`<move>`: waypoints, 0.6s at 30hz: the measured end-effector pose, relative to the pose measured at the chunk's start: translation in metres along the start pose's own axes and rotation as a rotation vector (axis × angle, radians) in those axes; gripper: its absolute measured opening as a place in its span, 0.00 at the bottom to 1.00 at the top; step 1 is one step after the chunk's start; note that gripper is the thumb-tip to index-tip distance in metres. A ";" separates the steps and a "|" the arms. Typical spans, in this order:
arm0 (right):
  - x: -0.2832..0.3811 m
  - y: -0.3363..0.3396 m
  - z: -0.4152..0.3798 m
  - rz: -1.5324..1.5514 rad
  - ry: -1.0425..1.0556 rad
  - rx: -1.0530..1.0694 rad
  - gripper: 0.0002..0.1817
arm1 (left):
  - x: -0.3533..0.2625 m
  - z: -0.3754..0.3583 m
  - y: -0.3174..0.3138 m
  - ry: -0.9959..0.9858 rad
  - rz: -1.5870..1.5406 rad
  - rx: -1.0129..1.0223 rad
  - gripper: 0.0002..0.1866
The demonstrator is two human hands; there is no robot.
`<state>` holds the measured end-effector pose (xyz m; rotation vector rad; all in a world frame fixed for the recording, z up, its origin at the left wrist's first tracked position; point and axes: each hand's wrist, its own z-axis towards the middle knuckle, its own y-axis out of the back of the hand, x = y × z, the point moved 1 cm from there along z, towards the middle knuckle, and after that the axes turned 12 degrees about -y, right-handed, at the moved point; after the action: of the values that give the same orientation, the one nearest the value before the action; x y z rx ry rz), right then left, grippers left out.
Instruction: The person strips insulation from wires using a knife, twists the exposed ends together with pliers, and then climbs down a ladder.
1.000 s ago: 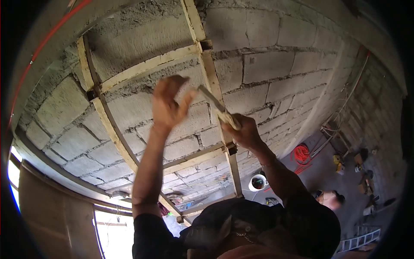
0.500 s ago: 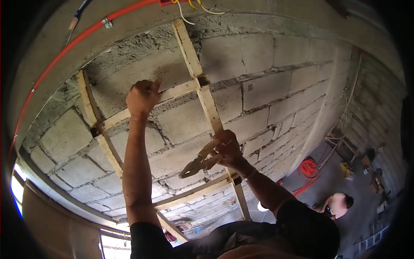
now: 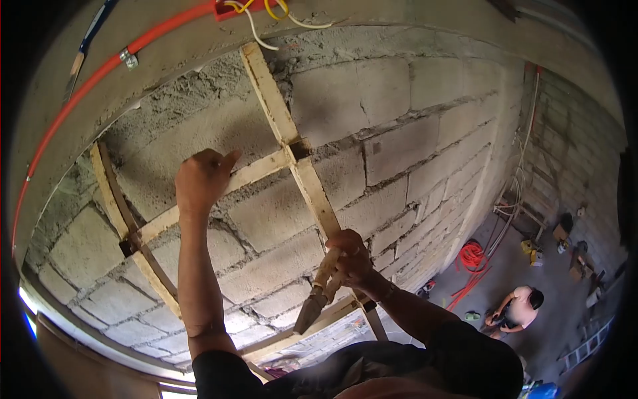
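Observation:
My left hand (image 3: 201,176) is raised in front of the block wall, beside the horizontal wooden strip (image 3: 256,171). Its fingers are curled and the thumb points right; whatever they may hold is hidden. Lower and to the right, my right hand (image 3: 351,258) grips a pair of pliers (image 3: 319,286) with pale handles, jaws pointing down and left. That hand is against the long upright wooden strip (image 3: 312,189), which crosses the horizontal one at a dark joint (image 3: 300,147).
A red conduit (image 3: 100,80) runs along the concrete beam, with yellow and white wires (image 3: 256,23) at a red box. Far below, a person (image 3: 517,311) sits near a coil of red tubing (image 3: 472,254). A ladder (image 3: 586,346) lies at lower right.
The view has shifted, with the wooden frame now lower and further left. The pliers have swung to point more downward, and their handles look closer together. My left hand sits slightly lower.

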<state>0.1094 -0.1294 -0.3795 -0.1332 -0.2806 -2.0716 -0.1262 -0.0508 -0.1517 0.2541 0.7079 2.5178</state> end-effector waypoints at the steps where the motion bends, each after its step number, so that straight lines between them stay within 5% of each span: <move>1: 0.001 0.001 0.001 0.021 -0.022 0.011 0.22 | 0.000 0.000 0.000 -0.016 -0.005 -0.011 0.20; 12: 0.002 -0.002 0.001 0.023 -0.010 -0.023 0.21 | -0.004 -0.002 0.008 -0.098 -0.133 -0.134 0.16; 14: -0.002 -0.003 -0.004 0.028 -0.009 -0.016 0.20 | -0.018 0.015 0.019 -0.086 -0.519 -0.398 0.16; 18: -0.001 -0.001 -0.005 0.089 -0.087 0.042 0.16 | -0.057 0.096 0.055 -0.551 -0.422 -0.731 0.19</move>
<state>0.1090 -0.1292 -0.3844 -0.2077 -0.3649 -1.9735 -0.0711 -0.0789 -0.0436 0.4444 -0.3483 1.9894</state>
